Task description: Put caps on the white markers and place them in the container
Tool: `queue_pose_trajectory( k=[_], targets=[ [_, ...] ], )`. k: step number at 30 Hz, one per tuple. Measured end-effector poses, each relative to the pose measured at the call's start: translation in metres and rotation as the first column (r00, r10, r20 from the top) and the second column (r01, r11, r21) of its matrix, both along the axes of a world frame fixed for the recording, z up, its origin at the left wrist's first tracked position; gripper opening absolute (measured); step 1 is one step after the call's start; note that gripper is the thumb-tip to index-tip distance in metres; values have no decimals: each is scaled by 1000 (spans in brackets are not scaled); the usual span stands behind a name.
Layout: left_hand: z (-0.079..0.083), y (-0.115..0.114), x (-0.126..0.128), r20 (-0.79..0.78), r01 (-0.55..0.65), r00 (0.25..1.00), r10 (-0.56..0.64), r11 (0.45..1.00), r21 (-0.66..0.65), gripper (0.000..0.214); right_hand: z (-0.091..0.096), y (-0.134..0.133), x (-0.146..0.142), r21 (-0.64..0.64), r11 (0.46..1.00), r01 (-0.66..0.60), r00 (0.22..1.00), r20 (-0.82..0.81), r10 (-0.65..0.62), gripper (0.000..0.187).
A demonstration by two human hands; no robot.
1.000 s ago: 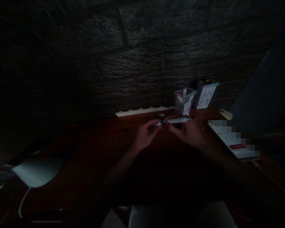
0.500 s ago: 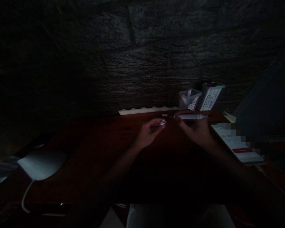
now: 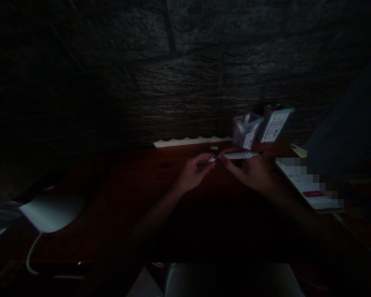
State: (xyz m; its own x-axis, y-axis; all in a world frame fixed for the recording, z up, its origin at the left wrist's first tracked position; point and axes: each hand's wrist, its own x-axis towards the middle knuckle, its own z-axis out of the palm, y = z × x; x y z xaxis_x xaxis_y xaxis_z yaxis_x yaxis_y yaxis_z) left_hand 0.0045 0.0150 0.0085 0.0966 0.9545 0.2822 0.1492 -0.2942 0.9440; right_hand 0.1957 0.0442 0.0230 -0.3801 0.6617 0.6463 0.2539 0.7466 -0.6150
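In dim light, my right hand [image 3: 250, 171] grips a white marker [image 3: 239, 155] lying level above the dark wooden desk [image 3: 136, 185]. My left hand [image 3: 193, 173] pinches the marker's white cap [image 3: 210, 159] right at the marker's left tip; I cannot tell whether cap and tip touch. Both hands hover over the desk's far middle. Behind them stand two clear marker boxes: the nearer box [image 3: 246, 130] holds a few markers, the farther box [image 3: 275, 121] is full of coloured caps.
A small white piece [image 3: 214, 147] lies on the desk near a white scalloped strip [image 3: 191, 141] along the dark stone wall. A phone with a lit screen [image 3: 309, 187] lies at right. A white object with a cord [image 3: 51, 210] sits at left.
The cap came off and the hands drew apart half a second ago; now my right hand has brought the marker back left to the cap in my left hand.
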Motion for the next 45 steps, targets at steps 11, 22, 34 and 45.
queue_pose_trajectory(
  k=[11,22,34,45],
  targets=[
    [6,-4,4,52,21,998,-18,998,-52,30,4,22,20,73,938,339,940,4,-341,25],
    [3,-1,0,57,61,997,-60,998,-10,35,-3,22,18,-19,900,435,900,1,-435,34],
    [0,3,0,-53,-84,994,92,986,142,22,0,9,6,69,967,246,955,-187,-229,18],
    [-2,5,0,-148,-105,978,144,965,239,19,-5,-1,-2,100,993,56,996,-72,-49,15]
  ],
)
